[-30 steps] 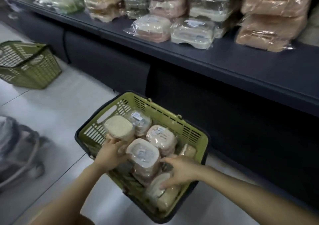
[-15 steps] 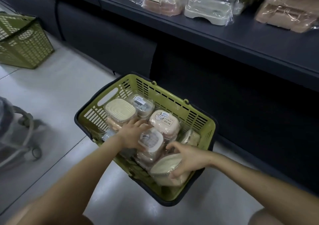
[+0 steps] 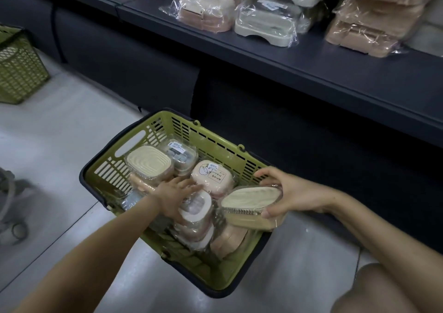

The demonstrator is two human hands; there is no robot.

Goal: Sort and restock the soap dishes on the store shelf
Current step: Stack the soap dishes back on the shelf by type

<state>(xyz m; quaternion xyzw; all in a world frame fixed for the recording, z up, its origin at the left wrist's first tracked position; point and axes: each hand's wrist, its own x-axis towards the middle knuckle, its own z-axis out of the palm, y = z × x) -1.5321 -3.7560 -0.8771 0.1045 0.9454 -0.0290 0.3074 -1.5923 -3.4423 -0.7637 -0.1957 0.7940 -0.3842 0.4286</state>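
The right hand (image 3: 294,192) grasps a cream soap dish (image 3: 249,202), tilted, above the 3 o'clock rim of the green basket (image 3: 215,135). The left hand (image 3: 175,197) lies released, fingers flat, on a white soap dish (image 3: 199,207) at its centre; the shelf (image 3: 311,72) stands at 12 o'clock

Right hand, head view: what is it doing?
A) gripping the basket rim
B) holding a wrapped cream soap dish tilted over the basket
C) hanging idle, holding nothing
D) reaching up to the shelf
B: the right hand curls round the wrapped cream soap dish, which sits tilted above the right side of the green basket.
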